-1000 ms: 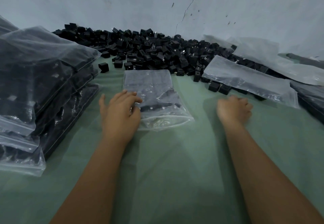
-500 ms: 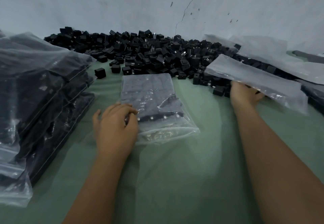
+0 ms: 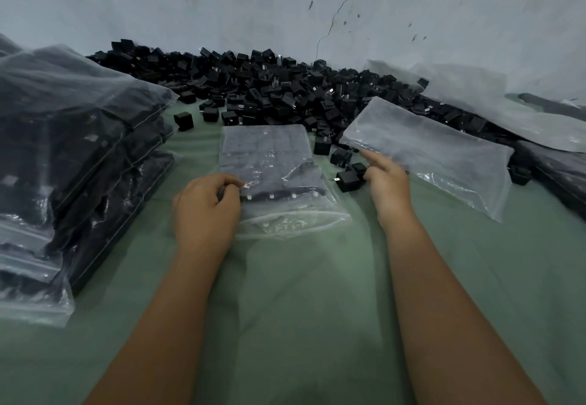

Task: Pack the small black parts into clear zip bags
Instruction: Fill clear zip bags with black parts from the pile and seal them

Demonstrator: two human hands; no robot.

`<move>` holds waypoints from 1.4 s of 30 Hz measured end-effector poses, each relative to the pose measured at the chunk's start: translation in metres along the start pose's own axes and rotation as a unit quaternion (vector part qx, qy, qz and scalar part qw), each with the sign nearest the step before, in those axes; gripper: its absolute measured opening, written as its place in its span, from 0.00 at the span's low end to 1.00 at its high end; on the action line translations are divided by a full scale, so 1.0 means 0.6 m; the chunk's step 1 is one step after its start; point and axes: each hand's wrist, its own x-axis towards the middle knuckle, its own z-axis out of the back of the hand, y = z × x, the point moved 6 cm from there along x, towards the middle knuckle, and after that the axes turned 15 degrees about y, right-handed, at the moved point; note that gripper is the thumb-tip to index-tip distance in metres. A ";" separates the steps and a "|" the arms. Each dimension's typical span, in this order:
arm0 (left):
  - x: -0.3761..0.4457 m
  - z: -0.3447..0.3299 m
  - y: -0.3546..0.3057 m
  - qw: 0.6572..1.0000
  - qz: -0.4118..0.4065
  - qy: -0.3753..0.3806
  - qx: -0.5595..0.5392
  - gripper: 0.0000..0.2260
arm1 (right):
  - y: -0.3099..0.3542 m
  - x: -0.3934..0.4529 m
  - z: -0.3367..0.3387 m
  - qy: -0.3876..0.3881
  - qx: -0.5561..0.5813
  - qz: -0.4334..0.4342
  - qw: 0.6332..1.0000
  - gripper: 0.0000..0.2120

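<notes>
Left hand [image 3: 206, 211]: knuckles up, fingers curled, pinching the near left edge of a part-filled zip bag [image 3: 272, 176] lying flat on the green cloth [image 3: 304, 303]. Inside that bag, rows of small black parts, the nearest row just beyond the fingertips; open mouth of the bag crumpled and lying toward the wrist side, to the right of the hand.

Right hand [image 3: 385, 179]: thumb and curled fingers gripping 1 black part [image 3: 348, 180], a small cube with metal prongs showing at its left face, held just above the cloth. Index finger stretched forward, its tip touching or close under the near edge of an empty clear bag [image 3: 428, 154]; contact not certain.

Between both hands: the filled bag's right edge and a few loose parts scattered beside the right hand's fingertips. Beyond both hands, against the cracked grey wall [image 3: 317, 8]: a long heap of loose black parts [image 3: 269, 87]. 1 stray cube [image 3: 183, 120] apart from the heap, ahead and left of the left hand.

Far left of the left hand: a tall stack of filled, sealed bags [image 3: 79, 157]. Right of the right hand: the empty bag propped on the heap, more clear bags [image 3: 475, 94] behind it, and another filled bag [image 3: 558, 170] at the frame's right edge.
</notes>
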 end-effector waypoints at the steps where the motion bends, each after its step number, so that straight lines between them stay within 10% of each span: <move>1: 0.000 -0.001 0.000 1.000 -0.004 0.002 0.000 0.16 | 0.003 -0.008 -0.007 0.020 -0.033 0.001 0.999 0.25; 8: -0.003 -0.008 0.010 0.998 -0.035 0.048 0.014 0.09 | 0.019 -0.056 -0.040 0.051 -0.349 0.065 0.934 0.23; 17: -0.024 -0.030 0.001 0.949 -0.112 0.237 0.174 0.40 | 0.054 -0.131 -0.013 -0.190 -0.175 0.096 0.961 0.13; 25: -0.011 -0.011 0.000 0.981 -0.097 0.166 -0.034 0.21 | 0.119 -0.220 -0.186 0.099 -0.225 0.313 0.917 0.09; 31: -0.007 0.000 0.011 0.990 -0.074 0.093 -0.082 0.05 | 0.112 -0.216 -0.186 0.062 -0.330 0.276 0.901 0.08; 36: -0.004 0.001 0.014 0.986 -0.079 0.102 -0.104 0.07 | 0.102 -0.207 -0.209 0.100 -0.462 0.269 0.839 0.15; 42: -0.001 0.013 0.024 0.971 -0.038 0.051 -0.230 0.10 | 0.098 -0.208 -0.211 0.136 -0.431 0.260 0.854 0.07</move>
